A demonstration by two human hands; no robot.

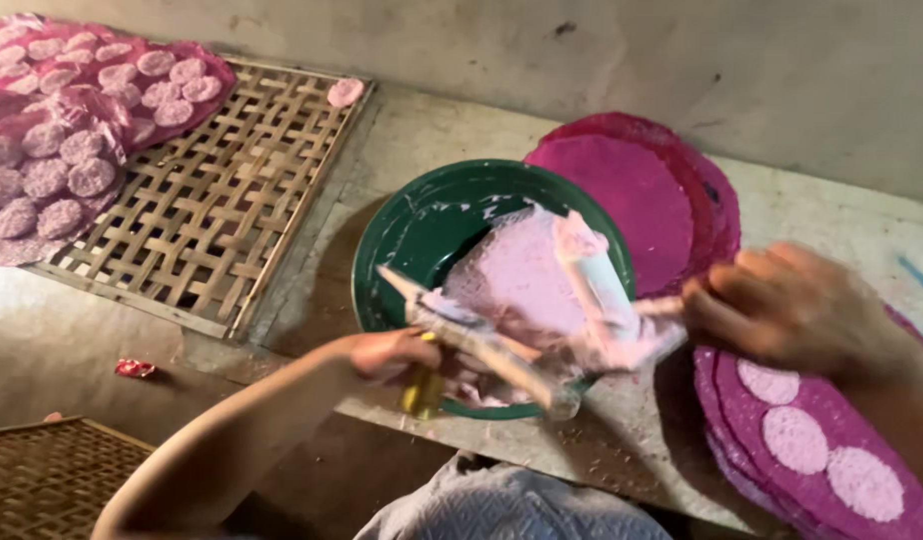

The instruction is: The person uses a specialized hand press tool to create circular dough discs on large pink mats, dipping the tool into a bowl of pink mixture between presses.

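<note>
So the green bowl (402,235) sits about dead center on the grey tabletop (422,130), smeared inside with pale pink paste. The left hand (387,352) comes in from 7 o'clock and is curled around a yellow-handled tool (422,390) at the bowl's 6 o'clock rim, with a long paste-coated stick (482,345) crossing just above its knuckles. The right hand (792,305) is at 3 o'clock of the bowl, blurry, fingers bunched and pinching the end of a thin pink-smeared stick (662,305) that points back over the bowl.

A pale pink sheet (527,275) covered in paste lies across the bowl's right half. Behind it at 1 o'clock there's a stack of magenta round sheets (632,190). Down at 4 o'clock more purple sheets (772,400) carry light pink discs (794,438). At 10 o'clock a woven bamboo tray (222,220) holds a pink cloth (102,70) loaded with rows of small pink rounds.
</note>
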